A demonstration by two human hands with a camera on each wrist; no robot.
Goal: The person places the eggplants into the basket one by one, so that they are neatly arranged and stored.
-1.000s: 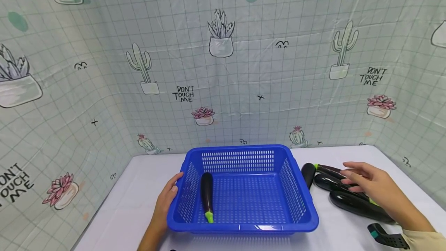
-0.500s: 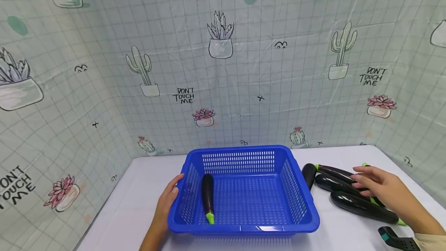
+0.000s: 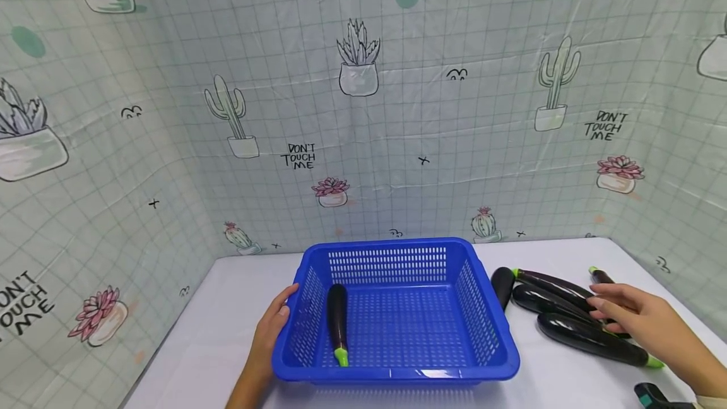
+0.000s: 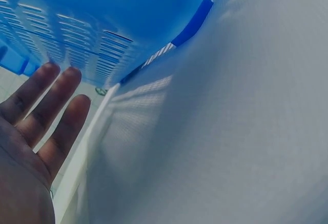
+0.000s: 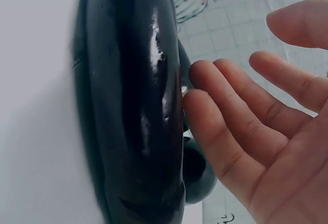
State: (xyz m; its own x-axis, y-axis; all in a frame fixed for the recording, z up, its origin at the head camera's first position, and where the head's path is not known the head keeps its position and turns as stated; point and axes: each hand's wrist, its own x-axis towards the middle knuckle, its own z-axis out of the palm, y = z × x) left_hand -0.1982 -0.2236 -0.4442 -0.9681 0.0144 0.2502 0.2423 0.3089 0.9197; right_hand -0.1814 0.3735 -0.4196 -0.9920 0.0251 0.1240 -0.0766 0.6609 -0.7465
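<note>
My left hand (image 3: 268,332) rests against the left side of a blue plastic basket (image 3: 397,372). Its fingers look straight beside the slotted wall (image 4: 77,34) in the left wrist view. Inside the basket, toward the left, lies one dark eggplant (image 3: 337,317) with a green stem end. To the right, my right hand (image 3: 642,317) hovers with spread fingers at a group of eggplants, holding none. Nearest are a long eggplant (image 3: 553,284), another (image 3: 542,300) and a front one (image 3: 591,338). A large glossy eggplant (image 5: 138,101) stands beside the fingertips in the right wrist view.
One more eggplant (image 3: 502,286) lies along the basket's right wall. Behind my right hand a stem end of an eggplant (image 3: 599,274) shows. A white cloth (image 3: 204,327) covers the table. Curtains (image 3: 397,118) printed with cacti close off the back and sides.
My right hand has drifted right and slightly toward me over the eggplants, uncovering more of them and the back stem end. The left hand and the basket stay in place.
</note>
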